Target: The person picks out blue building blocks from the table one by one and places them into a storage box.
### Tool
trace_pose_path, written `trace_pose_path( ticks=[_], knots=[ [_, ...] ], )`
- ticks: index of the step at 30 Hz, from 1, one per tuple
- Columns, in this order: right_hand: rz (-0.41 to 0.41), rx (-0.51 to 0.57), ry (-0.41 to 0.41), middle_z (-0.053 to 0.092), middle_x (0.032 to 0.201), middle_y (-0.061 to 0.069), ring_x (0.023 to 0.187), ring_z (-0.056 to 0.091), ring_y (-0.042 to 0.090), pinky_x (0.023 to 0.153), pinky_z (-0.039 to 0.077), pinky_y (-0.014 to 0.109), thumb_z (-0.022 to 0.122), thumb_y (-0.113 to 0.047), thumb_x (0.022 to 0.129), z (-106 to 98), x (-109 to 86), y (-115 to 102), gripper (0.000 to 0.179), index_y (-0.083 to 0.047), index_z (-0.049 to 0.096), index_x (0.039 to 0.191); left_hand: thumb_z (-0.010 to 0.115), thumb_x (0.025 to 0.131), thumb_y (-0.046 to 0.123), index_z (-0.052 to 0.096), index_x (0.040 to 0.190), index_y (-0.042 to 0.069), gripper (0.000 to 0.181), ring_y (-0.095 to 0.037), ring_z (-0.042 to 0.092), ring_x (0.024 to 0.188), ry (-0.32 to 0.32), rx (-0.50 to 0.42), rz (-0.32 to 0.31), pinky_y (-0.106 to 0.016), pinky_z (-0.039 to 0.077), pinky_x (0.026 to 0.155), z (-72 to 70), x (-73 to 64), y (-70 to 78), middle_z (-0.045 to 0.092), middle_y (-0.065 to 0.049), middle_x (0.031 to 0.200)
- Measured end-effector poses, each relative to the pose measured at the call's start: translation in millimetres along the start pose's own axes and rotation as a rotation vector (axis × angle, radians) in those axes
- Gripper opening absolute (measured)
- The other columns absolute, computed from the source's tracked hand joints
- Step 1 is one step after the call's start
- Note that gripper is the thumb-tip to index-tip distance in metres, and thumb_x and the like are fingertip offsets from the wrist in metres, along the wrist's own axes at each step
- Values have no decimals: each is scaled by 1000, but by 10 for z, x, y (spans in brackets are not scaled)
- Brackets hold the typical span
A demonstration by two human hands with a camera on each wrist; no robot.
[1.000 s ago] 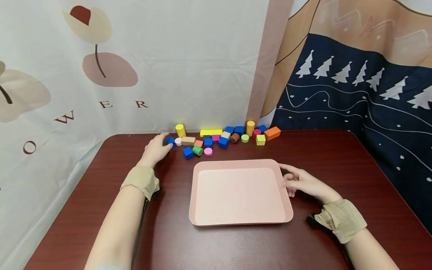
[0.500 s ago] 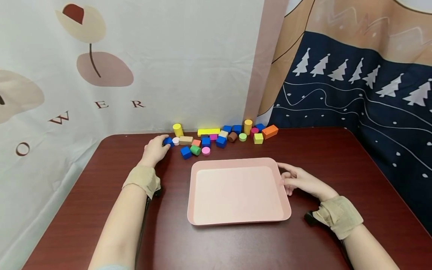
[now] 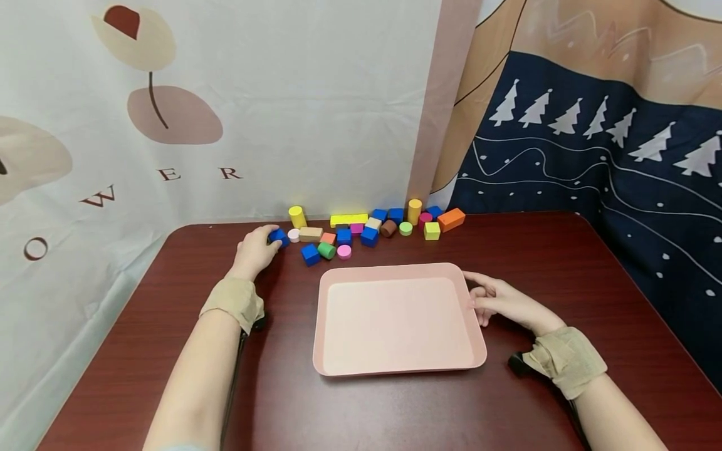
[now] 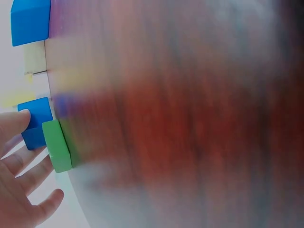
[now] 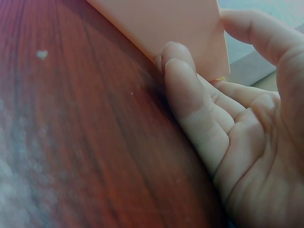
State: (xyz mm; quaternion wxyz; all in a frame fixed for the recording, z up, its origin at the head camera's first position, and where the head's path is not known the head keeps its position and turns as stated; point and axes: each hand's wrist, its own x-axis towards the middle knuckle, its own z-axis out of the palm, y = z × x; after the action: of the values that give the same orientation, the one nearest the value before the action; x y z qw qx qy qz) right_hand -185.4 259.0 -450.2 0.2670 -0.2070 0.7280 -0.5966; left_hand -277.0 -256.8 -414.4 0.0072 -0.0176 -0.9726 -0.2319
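Observation:
At the far left of the table my left hand (image 3: 255, 252) pinches a blue block (image 3: 279, 237) at the end of the row of blocks. In the left wrist view the thumb lies on one side of this blue block (image 4: 39, 113), with the fingers on the other. A green block (image 4: 58, 147) stands right beside it, close to the fingertips; the hand hides it in the head view. My right hand (image 3: 507, 305) holds the right rim of a pink tray (image 3: 395, 274). In the right wrist view its thumb meets the tray wall (image 5: 190, 28), while the other fingers curl at the outer side.
Along the back edge lie several coloured blocks, among them a yellow cylinder (image 3: 297, 217), a white disc (image 3: 294, 235), a natural wood block (image 3: 311, 234) and an orange block (image 3: 451, 219). A printed cloth (image 3: 316, 113) hangs right behind the table (image 3: 361, 413).
My left hand has drawn the blue block slightly left, opening a small gap to the white disc. The right hand and tray stay in place; the head view has shifted a little.

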Motion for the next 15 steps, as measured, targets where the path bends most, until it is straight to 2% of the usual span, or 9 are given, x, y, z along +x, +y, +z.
trace_pose_path(
  ticks=[15],
  knots=[
    [-2, 5, 1, 61, 89, 18, 62, 61, 19, 56, 54, 33, 55, -8, 96, -6, -4, 5, 68, 7, 14, 148, 55, 98, 15, 44, 138, -4, 46, -44, 44, 121, 25, -29, 57, -62, 29, 99, -104, -47, 74, 46, -27, 135]
  ],
)
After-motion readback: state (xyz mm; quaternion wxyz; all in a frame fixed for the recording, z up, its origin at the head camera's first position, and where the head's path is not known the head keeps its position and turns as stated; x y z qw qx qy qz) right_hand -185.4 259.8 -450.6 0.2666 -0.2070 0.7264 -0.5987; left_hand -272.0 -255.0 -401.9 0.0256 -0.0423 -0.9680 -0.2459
